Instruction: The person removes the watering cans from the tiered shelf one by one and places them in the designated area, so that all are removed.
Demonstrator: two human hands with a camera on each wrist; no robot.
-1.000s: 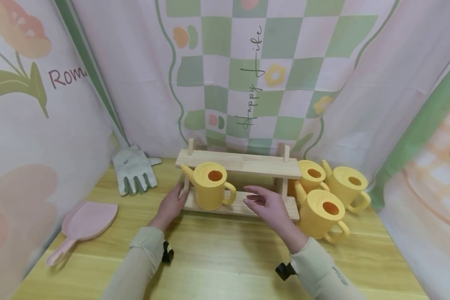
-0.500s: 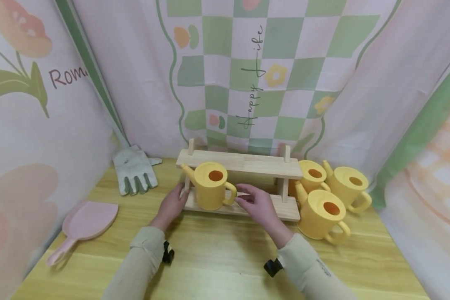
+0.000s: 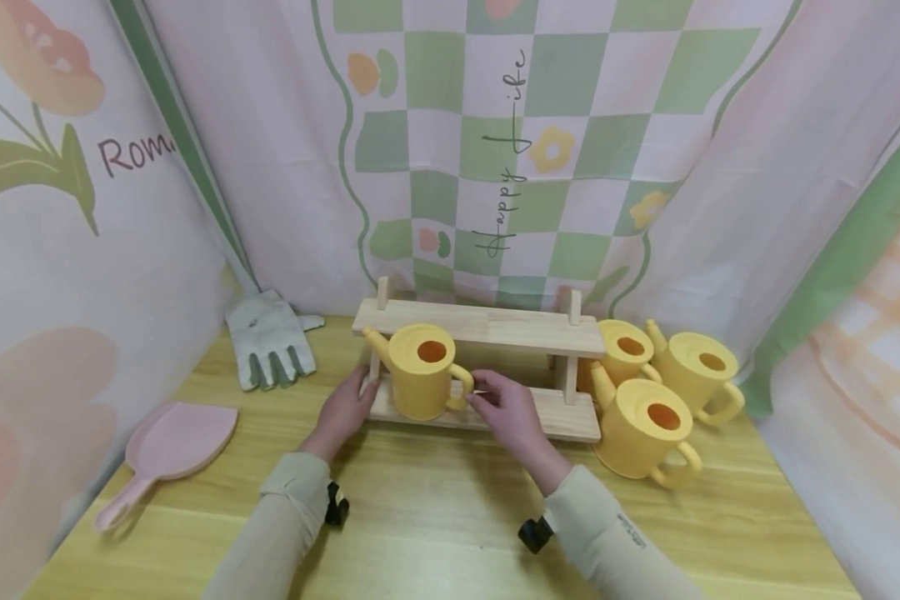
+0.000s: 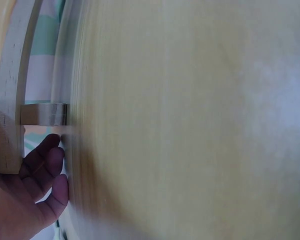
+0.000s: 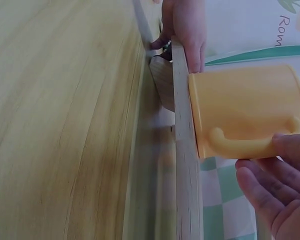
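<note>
A wooden two-tier shelf point(image 3: 487, 327) stands mid-table. A yellow watering can point(image 3: 418, 372) sits on the left part of its lower board. My left hand point(image 3: 341, 412) grips that board's left end; in the left wrist view its fingers point(image 4: 40, 172) curl beside the board point(image 4: 11, 85). My right hand point(image 3: 504, 408) is at the can's handle. In the right wrist view the thumb point(image 5: 294, 146) touches the handle point(image 5: 240, 146) of the can point(image 5: 247, 107), while the fingers point(image 5: 265, 192) lie fairly straight a little apart from it.
Three more yellow watering cans point(image 3: 645, 429) point(image 3: 701, 371) point(image 3: 625, 350) stand right of the shelf. A grey glove point(image 3: 270, 342) lies at the back left and a pink scoop point(image 3: 168, 446) at the front left. Printed curtains wall in the wooden table point(image 3: 435, 517).
My right hand has moved left along the lower board, from mid-shelf up to the can's handle. The left hand, the can and the shelf have stayed put.
</note>
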